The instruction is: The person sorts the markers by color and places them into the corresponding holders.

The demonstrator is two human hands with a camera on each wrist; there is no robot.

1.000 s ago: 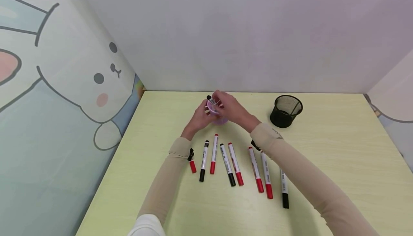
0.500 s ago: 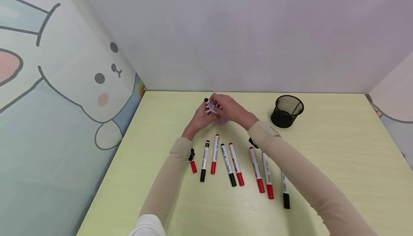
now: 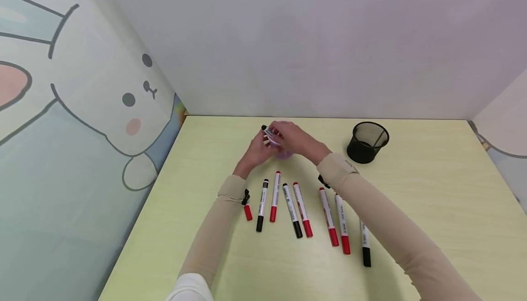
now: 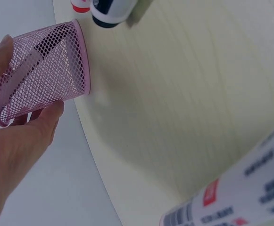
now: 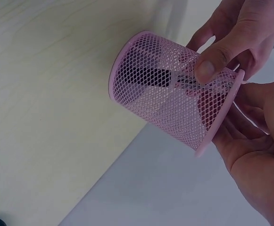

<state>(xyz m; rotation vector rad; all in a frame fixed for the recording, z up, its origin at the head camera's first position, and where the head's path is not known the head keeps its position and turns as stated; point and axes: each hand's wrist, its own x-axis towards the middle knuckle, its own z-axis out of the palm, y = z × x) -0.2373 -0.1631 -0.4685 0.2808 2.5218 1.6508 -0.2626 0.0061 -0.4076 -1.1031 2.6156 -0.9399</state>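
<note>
Fingers of our left hand [image 3: 254, 153] curl round a pink mesh cup [image 5: 170, 106], spread to its width, on the far part of the table [image 3: 432, 177], left of a black mesh cup [image 3: 368, 142]. Our right hand [image 3: 297, 140] bends its fingers at the pink mesh cup's mouth, beside a black-ended marker [image 3: 269, 131] leaning inside; we cannot tell whether they pinch it. Nearer us lie loose red and black markers [image 3: 275, 196].

The head view looks forward and down from above; both wrist views share the pink cup [image 5: 167, 106] close up.
</note>
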